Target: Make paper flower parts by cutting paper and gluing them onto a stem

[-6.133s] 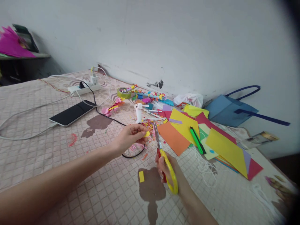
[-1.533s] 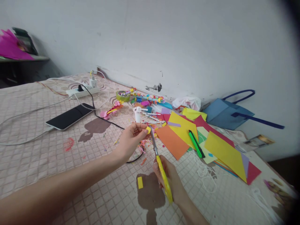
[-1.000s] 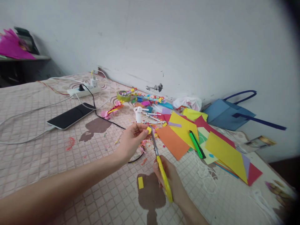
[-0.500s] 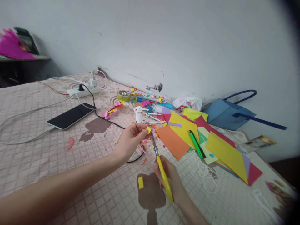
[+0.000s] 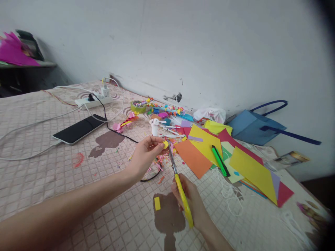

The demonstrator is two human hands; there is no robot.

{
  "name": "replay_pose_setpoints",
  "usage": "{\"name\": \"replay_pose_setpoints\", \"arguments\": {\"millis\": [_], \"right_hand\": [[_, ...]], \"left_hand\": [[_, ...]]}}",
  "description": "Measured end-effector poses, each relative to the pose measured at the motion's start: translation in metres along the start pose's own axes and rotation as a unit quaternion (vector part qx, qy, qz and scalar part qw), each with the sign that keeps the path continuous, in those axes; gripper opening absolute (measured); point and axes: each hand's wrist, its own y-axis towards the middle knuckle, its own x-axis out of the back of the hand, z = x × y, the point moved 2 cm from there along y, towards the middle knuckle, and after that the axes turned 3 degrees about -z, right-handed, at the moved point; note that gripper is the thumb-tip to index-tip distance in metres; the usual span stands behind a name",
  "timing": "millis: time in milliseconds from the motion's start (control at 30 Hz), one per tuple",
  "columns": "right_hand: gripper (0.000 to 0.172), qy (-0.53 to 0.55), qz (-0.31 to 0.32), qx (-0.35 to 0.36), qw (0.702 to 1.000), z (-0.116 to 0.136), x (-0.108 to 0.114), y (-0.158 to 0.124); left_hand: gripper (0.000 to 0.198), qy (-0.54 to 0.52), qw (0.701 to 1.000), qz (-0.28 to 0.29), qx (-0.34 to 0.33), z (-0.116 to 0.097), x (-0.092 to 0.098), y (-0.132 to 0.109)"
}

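Grip on both sides: left hand (image 5: 145, 157) pinches a tiny yellow paper scrap (image 5: 165, 144), right hand (image 5: 192, 204) is clenched round the yellow-handled scissors (image 5: 178, 184)
The scrap is held up just above the checked cover (image 5: 52, 174), right against the scissor tips. It's bright yellow, roughly squarish, with plain flat colour. I'd guess it's featherlight and floppy, easy to crumple or drop, so a fingertip pinch on one edge looks like the only sensible hold

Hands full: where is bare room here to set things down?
Bare cloth lies between the phone and the yellow scrap, and right of the right hand with the scissors, below the string. Paper sheets and pens crowd the wall side. The left hand pinches a yellow bit.
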Motion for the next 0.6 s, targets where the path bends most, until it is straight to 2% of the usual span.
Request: {"name": "replay_pose_setpoints", "arguments": {"millis": [400,600], "right_hand": [[0.028,-0.002,-0.003,0.014,1.000,-0.0017,0.0001,-0.0007],[0.041,0.043,0.023,-0.028,0.998,-0.0063,-0.0003,0.0004]], "left_hand": [[0.022,-0.003,1.000,-0.001,-0.001,-0.0008,0.0025,0.0016],[0.023,-0.006,0.999,0.033,0.005,-0.0004,0.0078,0.0054]]}}
